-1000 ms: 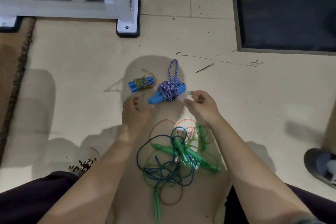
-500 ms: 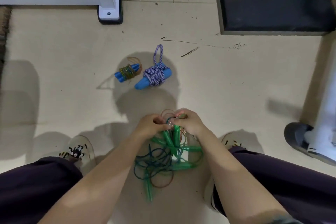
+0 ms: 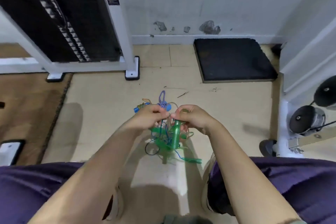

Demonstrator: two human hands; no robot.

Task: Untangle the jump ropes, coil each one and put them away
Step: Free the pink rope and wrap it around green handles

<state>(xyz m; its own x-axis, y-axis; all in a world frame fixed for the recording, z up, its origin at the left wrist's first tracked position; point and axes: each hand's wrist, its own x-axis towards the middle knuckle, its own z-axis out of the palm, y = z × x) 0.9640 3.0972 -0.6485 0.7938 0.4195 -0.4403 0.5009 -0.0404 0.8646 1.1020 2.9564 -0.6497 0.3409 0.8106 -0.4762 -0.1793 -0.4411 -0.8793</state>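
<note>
tangle of ropes (image 3: pixel 168 137) showing green handles with blue, green and orange cords; bundled rope (image 3: pixel 162 100) showing purple-and-white braid with blue handle; mat (image 3: pixel 234 59) showing black; trousers (image 3: pixel 291 183) showing purple.

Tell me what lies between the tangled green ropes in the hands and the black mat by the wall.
In the head view, two coiled blue-handled ropes lie on the floor just beyond the tangle; past them, bare floor with small debris reaches the black mat.

Both forearms reach forward and converge, bare to the elbow. The left hand (image 3: pixel 151 116) and right hand (image 3: pixel 192 117) meet knuckle to knuckle, fingers curled and pinching the ropes (image 3: pixel 168 136) from above, wrists bent slightly downward.
</note>
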